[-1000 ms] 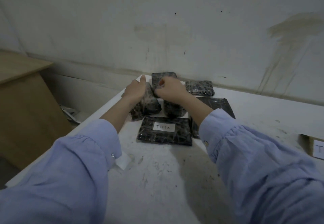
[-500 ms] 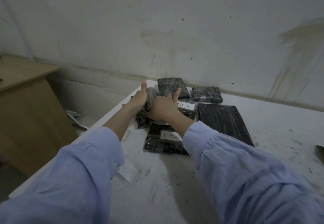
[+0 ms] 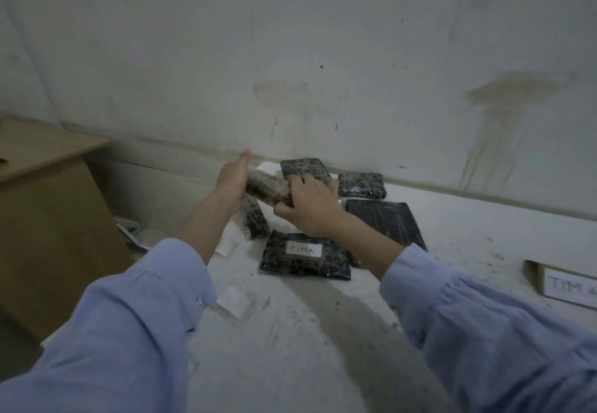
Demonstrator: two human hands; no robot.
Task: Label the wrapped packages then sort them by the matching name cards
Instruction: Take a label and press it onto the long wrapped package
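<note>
At 12 o'clock: package (image 3: 267,188) clamped endwise in left hand (image 3: 233,180), right hand (image 3: 310,210). Likely light, film-slick; hold ends.

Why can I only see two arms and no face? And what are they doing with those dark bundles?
The camera sits on the person's head and looks down, so you see only blue sleeves and hands. The left hand and the right hand together hold one wrapped package up above the white table. More wrapped bundles lie on the table. The labelled package nearest the person has a white sticker reading TIMA. At the right edge lies a name card that seems to read TIMA too. A wooden cabinet stands on the left.
</note>
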